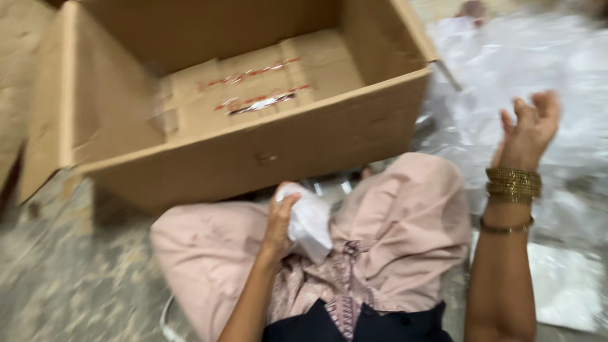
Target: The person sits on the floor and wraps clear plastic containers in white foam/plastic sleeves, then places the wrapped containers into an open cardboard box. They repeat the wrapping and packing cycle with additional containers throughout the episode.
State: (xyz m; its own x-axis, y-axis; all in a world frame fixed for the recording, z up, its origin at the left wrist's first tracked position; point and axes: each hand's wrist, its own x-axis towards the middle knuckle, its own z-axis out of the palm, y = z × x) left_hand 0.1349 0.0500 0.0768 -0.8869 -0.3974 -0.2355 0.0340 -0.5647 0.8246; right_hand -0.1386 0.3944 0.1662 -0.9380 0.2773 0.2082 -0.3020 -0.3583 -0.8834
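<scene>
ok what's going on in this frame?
A person sits cross-legged on a speckled floor, seen from their own head camera. The left hand grips a crumpled white plastic-wrapped bundle over the lap. The right hand, with gold bangles at the wrist, is raised, open and holding nothing. An open, empty cardboard box stands just ahead of the knees. Clear plastic sheeting lies on the floor to the right. The picture is motion-blurred.
</scene>
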